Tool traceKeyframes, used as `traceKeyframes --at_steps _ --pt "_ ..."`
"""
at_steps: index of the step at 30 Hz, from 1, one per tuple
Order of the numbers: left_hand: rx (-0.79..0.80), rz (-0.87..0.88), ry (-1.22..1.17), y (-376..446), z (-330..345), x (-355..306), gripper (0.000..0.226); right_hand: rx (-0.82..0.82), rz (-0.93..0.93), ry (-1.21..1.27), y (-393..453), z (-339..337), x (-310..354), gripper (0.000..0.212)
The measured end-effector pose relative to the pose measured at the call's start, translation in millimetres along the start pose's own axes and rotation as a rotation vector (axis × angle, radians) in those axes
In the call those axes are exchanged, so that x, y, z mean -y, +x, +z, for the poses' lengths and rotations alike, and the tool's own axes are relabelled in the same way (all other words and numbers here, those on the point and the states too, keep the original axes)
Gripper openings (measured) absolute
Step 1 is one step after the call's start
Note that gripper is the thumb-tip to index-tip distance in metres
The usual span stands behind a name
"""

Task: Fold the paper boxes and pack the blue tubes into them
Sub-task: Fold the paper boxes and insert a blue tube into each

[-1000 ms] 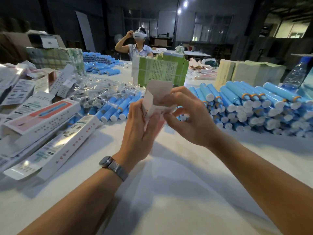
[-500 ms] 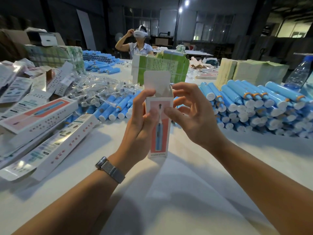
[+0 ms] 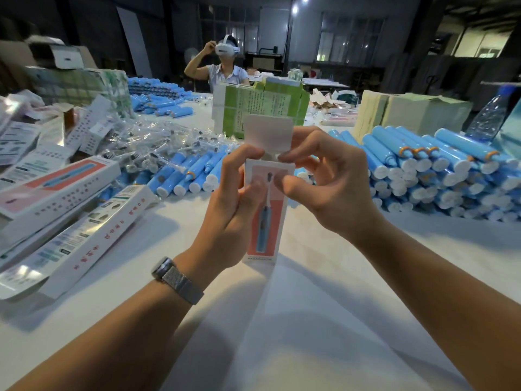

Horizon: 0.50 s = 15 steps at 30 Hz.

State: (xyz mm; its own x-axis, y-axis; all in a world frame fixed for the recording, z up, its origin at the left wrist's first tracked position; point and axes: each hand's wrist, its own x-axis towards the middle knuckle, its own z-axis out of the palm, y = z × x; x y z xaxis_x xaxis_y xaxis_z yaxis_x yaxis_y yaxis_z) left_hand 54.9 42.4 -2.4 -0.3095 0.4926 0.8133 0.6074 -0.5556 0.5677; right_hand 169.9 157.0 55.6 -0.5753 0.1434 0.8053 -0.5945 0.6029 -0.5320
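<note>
tube stack (image 3: 428, 170) right, boxes (image 3: 64, 210) left.

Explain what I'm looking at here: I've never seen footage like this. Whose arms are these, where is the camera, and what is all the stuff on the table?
There is no machine here. A person wears a wide-angle camera on the head, so you look forward and down along their own arms. The left hand, with a wristwatch, and the right hand together grip an upright paper box printed with a blue tube; its top flap stands open. They work over a white table. To the right lies a big stack of blue tubes, with more beyond the hands. To the left lie finished long boxes and clear-wrapped parts. Across the table another person adjusts a headset.
</note>
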Motion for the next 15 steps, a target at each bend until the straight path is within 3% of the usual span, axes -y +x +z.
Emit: traceKeyframes --at_steps 9,15 --pt "-0.004 -0.062 -0.061 -0.5 4.3 -8.7 0.043 0.011 0.029 0.019 4.9 -3.9 0.5 0.05" --pt "-0.031 -0.068 0.053 -1.2 6.6 -12.0 0.035 0.037 0.041 0.001 3.3 -0.7 5.1 0.01"
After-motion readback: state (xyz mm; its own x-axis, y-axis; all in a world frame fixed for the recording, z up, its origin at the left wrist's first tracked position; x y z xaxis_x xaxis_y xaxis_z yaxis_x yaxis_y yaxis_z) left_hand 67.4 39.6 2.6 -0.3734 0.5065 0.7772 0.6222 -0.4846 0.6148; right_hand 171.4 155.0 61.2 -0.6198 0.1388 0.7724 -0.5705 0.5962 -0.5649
